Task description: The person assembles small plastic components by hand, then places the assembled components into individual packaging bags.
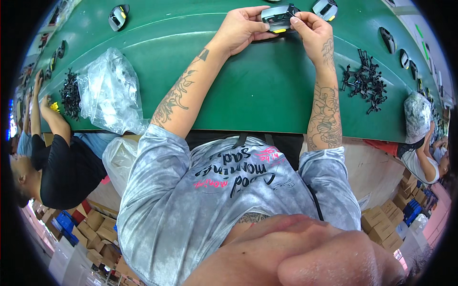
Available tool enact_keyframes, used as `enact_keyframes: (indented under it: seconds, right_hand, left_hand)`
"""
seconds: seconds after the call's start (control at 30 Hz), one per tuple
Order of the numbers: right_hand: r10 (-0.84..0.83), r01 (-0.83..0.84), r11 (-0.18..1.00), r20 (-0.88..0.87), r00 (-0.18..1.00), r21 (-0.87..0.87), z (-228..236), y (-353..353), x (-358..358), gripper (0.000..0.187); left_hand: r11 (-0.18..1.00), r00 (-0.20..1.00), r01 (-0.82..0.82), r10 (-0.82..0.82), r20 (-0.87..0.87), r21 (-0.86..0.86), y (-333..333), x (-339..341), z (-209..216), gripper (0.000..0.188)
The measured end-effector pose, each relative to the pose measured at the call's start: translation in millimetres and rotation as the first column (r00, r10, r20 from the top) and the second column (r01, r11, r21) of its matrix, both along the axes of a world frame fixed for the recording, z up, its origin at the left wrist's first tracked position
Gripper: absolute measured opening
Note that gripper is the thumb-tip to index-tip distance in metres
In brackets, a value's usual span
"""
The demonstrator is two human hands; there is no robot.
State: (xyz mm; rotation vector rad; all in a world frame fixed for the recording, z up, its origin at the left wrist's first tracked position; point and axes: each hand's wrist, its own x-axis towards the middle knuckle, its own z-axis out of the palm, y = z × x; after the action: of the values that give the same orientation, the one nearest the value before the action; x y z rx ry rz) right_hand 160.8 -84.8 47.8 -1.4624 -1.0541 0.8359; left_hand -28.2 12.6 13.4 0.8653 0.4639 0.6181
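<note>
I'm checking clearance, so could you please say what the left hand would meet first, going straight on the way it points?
The left hand would meet the grey-and-black device first; the two are touching. Beyond, the right hand seems next in line, though depth is unclear.

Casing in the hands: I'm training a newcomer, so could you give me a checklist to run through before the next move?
1. Casing gripped by left hand: ok, held at its left end.
2. Right hand at casing: ok, fingers at its right side.
3. Yellow piece on casing: ok, at the near edge.
4. Small part between right fingers: cannot tell, too small.
5. Right-side black parts apart from casing: ok, piled on the table.
</note>
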Motion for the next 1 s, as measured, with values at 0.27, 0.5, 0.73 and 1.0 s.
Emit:
enact_keyframes:
  seconds: [0.27, 0.5, 0.73, 1.0]
  right_hand:
    - [-0.117, 0.103, 0.991, 0.189, 0.975, 0.083, -5.4, 1.5, 3.7, 0.024]
    - [-0.150, 0.171, 0.985, 0.529, 0.835, 0.010, 11.0, -0.6, -12.9, 0.023]
    - [-0.111, 0.103, 0.994, 0.289, 0.951, 0.042, 9.5, 1.5, -22.0, 0.074]
    - [-0.137, 0.124, 0.985, 0.105, 0.985, 0.120, -9.3, 11.8, -32.3, 0.076]
  left_hand:
    - [1.000, 0.998, 0.021, -0.020, 0.056, -0.013, 1.5, -1.3, 0.5, 0.047]
    - [0.997, 0.990, -0.028, 0.037, 0.137, -0.066, 0.7, -4.4, 0.7, 0.046]
    - [0.994, 0.992, -0.062, 0.051, 0.119, 0.086, -9.4, 1.6, 0.9, 0.048]
    - [0.975, 0.986, -0.151, 0.161, -0.052, 0.162, -7.1, -1.8, -0.5, 0.039]
